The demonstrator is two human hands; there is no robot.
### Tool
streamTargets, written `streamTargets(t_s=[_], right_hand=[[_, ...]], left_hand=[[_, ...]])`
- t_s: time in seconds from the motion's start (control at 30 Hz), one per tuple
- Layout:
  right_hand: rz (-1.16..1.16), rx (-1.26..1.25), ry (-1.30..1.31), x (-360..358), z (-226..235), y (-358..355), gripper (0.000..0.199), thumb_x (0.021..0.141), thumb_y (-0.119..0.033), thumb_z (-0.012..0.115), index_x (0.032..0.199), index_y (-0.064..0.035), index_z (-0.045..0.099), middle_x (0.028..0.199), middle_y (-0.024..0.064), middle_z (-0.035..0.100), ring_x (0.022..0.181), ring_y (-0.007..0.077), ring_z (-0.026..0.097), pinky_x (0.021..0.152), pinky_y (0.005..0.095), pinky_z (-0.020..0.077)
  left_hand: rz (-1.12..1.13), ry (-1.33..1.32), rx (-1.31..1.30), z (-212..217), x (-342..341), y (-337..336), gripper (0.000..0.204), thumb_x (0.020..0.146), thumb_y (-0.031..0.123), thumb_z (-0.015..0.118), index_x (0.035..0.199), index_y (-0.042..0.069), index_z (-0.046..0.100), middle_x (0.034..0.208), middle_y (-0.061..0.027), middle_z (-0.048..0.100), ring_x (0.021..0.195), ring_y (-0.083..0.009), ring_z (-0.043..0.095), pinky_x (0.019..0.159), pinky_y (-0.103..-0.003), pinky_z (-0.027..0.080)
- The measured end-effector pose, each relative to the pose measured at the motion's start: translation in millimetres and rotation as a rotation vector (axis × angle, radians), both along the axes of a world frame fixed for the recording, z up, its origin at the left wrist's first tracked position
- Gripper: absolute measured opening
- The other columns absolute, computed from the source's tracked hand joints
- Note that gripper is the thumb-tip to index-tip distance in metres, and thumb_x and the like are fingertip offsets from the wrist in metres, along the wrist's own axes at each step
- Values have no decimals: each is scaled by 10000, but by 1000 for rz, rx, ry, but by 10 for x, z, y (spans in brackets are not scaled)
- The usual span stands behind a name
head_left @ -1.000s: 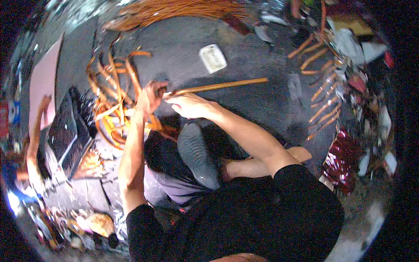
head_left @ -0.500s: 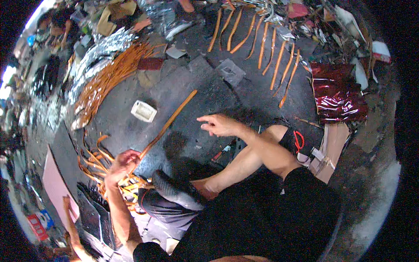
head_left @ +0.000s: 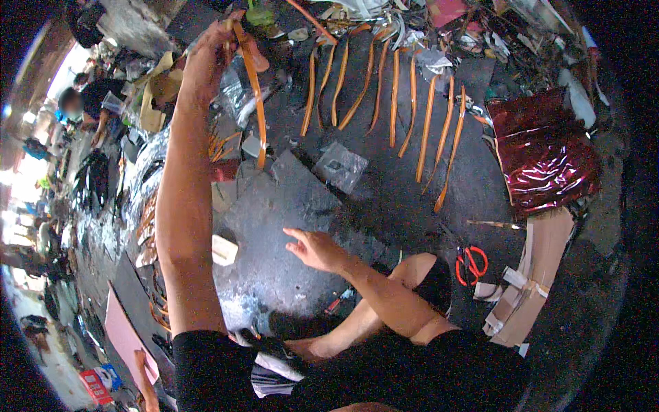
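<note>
My left arm is stretched far forward, and my left hand [head_left: 218,47] is closed on one end of a long, narrow orange strip [head_left: 257,96]. The strip hangs from the fingers, its other end near a small grey-white scrap [head_left: 252,145]. My right hand [head_left: 317,250] is over the dark floor in front of my legs, empty, with the index finger stretched out. A row of several similar orange strips [head_left: 393,99] is laid side by side at the far middle and right. More loose strips [head_left: 223,146] show beside my left forearm, partly hidden by it.
Shiny dark red sheet [head_left: 546,154] lies at the right, above cardboard pieces [head_left: 534,281] and red-handled scissors [head_left: 471,266]. A white tray-like piece [head_left: 224,250] and a clear plastic piece [head_left: 341,166] are on the floor. Another person [head_left: 96,103] is at the far left; scrap piles line the far side.
My left hand has swung from the bundle near my foot to the far side, carrying the orange strip. My right hand remains empty. The view has shifted.
</note>
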State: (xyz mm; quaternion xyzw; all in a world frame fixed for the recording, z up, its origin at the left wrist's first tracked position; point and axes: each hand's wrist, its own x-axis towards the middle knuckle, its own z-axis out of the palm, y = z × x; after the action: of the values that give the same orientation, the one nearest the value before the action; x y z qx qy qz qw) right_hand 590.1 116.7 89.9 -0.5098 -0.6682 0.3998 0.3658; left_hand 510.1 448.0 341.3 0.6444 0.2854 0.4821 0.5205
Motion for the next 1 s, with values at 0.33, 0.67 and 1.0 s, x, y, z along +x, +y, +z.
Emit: streamTargets(t_s=[0.33, 0.67, 1.0], right_hand=[[-33, -20, 44, 181, -40, 206, 456, 912, -283, 600, 1290, -48, 504, 818, 182, 669, 729, 330, 661, 680, 420, 529], [-66, 73, -27, 28, -277, 214, 465, 912, -258, 605, 1309, -36, 508, 830, 191, 665, 712, 315, 650, 692, 407, 517], [130, -128, -141, -197, 185, -52, 435, 928, -211, 602, 1329, -70, 513, 726, 98, 628, 617, 141, 546, 608, 310, 467]], left_hand=[[-89, 136, -248, -1877, 721, 916, 270, 910, 338, 549, 796, 97, 588, 646, 0, 514, 568, -122, 507, 494, -278, 372], [357, 625, 71, -2917, -774, -768, 250, 865, 256, 571, 942, 59, 703, 852, -131, 702, 743, -239, 666, 686, -350, 509], [1273, 708, -240, -2159, -4255, -3075, 403, 908, 396, 565, 823, 6, 622, 689, -95, 626, 597, -154, 585, 588, -347, 476]])
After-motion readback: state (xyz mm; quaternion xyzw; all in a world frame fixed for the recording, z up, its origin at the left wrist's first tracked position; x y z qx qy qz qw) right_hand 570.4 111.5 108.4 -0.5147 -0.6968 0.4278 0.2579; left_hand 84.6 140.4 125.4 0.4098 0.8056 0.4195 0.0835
